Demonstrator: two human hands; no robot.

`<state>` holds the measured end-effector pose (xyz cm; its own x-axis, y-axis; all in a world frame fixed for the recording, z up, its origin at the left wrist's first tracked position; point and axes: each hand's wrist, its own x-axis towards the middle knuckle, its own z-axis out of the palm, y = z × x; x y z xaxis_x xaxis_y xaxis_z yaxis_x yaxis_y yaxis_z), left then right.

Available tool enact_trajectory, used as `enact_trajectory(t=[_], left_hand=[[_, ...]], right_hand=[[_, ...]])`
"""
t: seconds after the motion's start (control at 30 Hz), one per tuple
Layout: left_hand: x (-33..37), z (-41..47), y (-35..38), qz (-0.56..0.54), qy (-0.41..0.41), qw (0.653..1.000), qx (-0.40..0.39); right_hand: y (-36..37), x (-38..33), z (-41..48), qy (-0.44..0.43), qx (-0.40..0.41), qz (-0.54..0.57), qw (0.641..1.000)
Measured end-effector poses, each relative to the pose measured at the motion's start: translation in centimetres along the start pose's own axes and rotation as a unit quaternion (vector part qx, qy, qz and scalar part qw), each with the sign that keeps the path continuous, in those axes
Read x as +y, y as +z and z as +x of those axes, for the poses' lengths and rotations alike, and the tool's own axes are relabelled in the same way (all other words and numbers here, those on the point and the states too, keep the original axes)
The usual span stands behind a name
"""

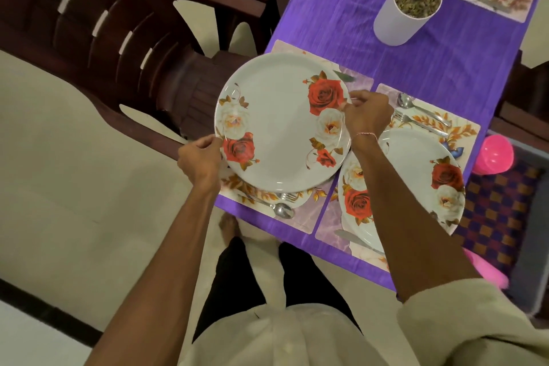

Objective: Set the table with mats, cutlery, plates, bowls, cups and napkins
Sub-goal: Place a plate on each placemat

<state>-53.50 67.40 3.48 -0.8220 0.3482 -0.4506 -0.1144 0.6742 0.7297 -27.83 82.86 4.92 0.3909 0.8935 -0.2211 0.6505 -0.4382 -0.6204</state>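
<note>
Holding the rose plate point(282, 128) over the near mat point(306, 212) on the purple surface point(416, 65), we have it by both edges; left grip point(202, 157) clasps its near-left rim; right grip point(368, 116) pinches the far-right rim; a second plate point(416, 160) lies on the neighbouring mat point(465, 131) alongside.

A dark brown plastic chair point(178, 74) stands on the cream floor point(59, 187) beside the purple-clothed table point(341, 12), where a white pot point(398, 24) of gravel holds a plant stem.
</note>
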Motion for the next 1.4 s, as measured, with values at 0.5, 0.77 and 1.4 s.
enact_trajectory(t=[0.5,0.77,1.4], left_hand=[[6.7,20.9,-26.4,-0.125,0.083,0.989,0.019],[10.9,32.9,-36.9,-0.142,0.125,0.982,-0.021],[29.9,60.6,-33.4,0.005,0.22,0.935,-0.279]], right_hand=[[14.2,-19.7,-21.5,-0.001,-0.089,0.213,0.973],[21.8,-31.1,-28.2,0.006,-0.105,0.299,0.948],[34.8,-49.2,-26.2,0.097,0.044,0.41,0.906]])
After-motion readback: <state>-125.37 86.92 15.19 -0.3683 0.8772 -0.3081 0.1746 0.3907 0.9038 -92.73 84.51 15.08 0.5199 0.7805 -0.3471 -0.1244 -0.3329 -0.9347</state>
